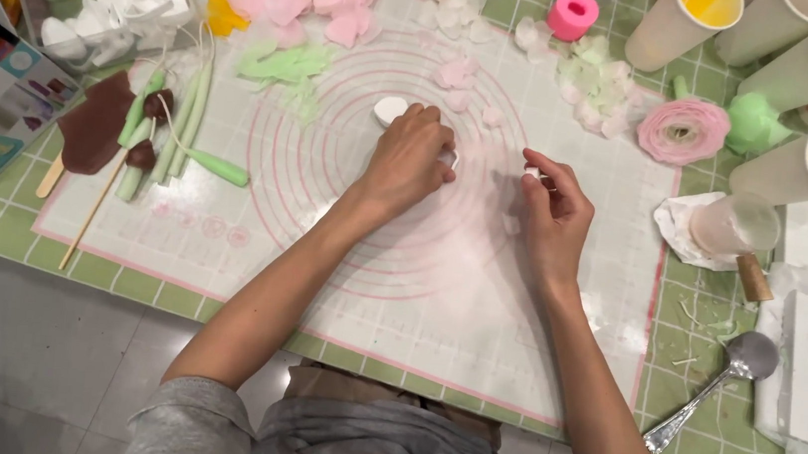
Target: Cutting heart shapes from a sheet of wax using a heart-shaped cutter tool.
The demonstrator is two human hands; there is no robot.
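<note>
On the ringed mat (556, 303), both hands pinch small white pieces: left (409, 158); right (554, 208).

The person is wearing a grey short-sleeved top; both forearms are showing bare, the left hand (409, 160) and right hand (553, 216) ungloved.

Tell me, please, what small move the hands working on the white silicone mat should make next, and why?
Probably bring the right hand across to the left hand. The right fingertips pinch a small white piece, while the left hand presses down beside a white oval lump on the white silicone mat with pink rings; they sit apart.
</note>
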